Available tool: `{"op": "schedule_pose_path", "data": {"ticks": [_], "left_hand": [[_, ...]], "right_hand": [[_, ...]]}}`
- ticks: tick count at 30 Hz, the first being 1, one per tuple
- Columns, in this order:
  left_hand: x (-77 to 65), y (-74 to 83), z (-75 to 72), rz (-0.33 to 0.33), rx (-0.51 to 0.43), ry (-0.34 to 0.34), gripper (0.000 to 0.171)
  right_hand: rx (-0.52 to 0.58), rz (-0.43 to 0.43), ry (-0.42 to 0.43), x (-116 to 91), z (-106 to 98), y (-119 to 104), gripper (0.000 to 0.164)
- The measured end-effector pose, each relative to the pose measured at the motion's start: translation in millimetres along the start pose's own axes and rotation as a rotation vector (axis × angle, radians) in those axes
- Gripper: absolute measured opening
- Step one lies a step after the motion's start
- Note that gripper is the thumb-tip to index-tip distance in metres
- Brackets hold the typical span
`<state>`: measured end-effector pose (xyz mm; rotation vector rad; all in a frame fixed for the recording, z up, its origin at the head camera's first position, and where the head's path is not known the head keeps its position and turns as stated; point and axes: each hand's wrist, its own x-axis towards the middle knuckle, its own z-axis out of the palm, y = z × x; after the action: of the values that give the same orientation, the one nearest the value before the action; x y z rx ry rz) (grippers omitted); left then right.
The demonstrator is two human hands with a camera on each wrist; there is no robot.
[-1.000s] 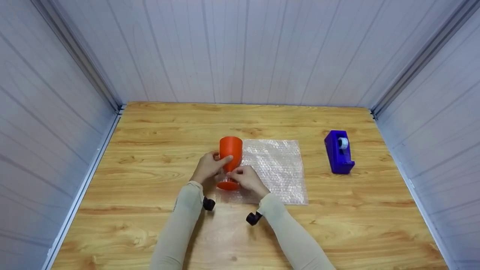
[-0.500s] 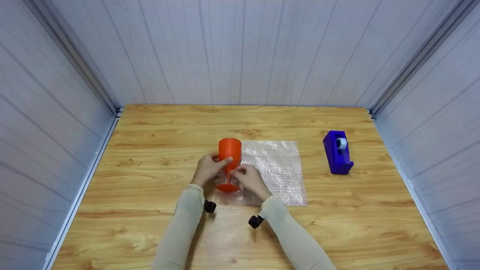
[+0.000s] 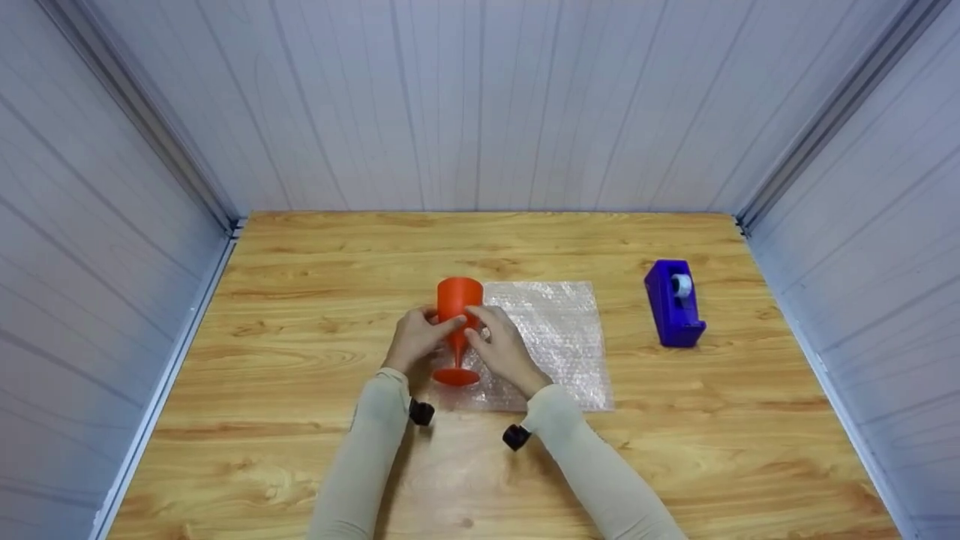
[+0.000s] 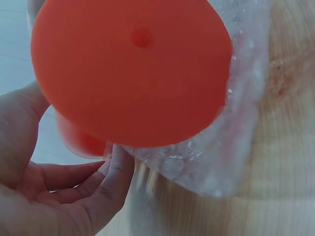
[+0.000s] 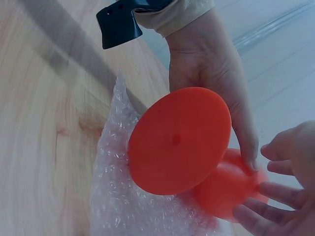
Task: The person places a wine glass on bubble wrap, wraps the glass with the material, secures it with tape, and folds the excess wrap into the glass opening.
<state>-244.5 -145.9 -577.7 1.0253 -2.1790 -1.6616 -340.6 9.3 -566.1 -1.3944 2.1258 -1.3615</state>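
An orange goblet (image 3: 460,296) lies on its side on a sheet of bubble wrap (image 3: 555,337), its round foot (image 4: 133,73) toward me. From the left, my left hand (image 3: 414,339) holds the bowl, thumb laid across it, while the fingers (image 4: 115,172) reach under to the wrap's edge. My right hand (image 3: 504,346) is at the bowl's right side. Its fingers (image 5: 280,194) are spread and loosely bent, with the tips at the bowl. In the wrist views the foot hides the stem and part of the bowl.
A purple tape dispenser (image 3: 676,307) with a white tape roll stands to the right on the wooden table (image 3: 300,300). Pale panel walls (image 3: 480,105) close in the back and both sides. Each wrist carries a small black camera (image 3: 516,436).
My right hand has left the stem and moved up to the bowl, its pinched fingers now spread. My left hand keeps its place on the goblet.
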Motion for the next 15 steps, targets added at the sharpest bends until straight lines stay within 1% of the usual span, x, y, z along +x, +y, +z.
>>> {"op": "schedule_pose_path", "data": {"ticks": [3,5,8,11,13,15], "left_hand": [[-0.4,1.4,1.8,0.002,-0.011,-0.007,0.06],[-0.8,2.4,2.9,-0.004,-0.018,-0.007,0.064],[-1.8,3.8,4.2,-0.024,-0.027,-0.011,0.071],[-2.4,4.6,5.9,-0.047,-0.05,-0.012,0.074],[-1.8,5.0,7.1,-0.032,-0.018,0.001,0.075],[-1.1,5.5,8.4,-0.004,0.03,0.015,0.074]], "right_hand": [[0.002,0.005,-0.004,0.4,-1.2,-0.2,0.038],[-0.01,0.003,-0.002,0.6,-1.5,0.0,0.038],[-0.05,-0.006,-0.001,0.5,-1.2,1.4,0.038],[-0.115,-0.038,0.004,-0.2,-0.8,2.6,0.037],[-0.168,-0.066,0.005,-0.7,-1.0,3.2,0.037],[-0.216,-0.088,0.0,-0.6,-1.9,3.4,0.037]]}}
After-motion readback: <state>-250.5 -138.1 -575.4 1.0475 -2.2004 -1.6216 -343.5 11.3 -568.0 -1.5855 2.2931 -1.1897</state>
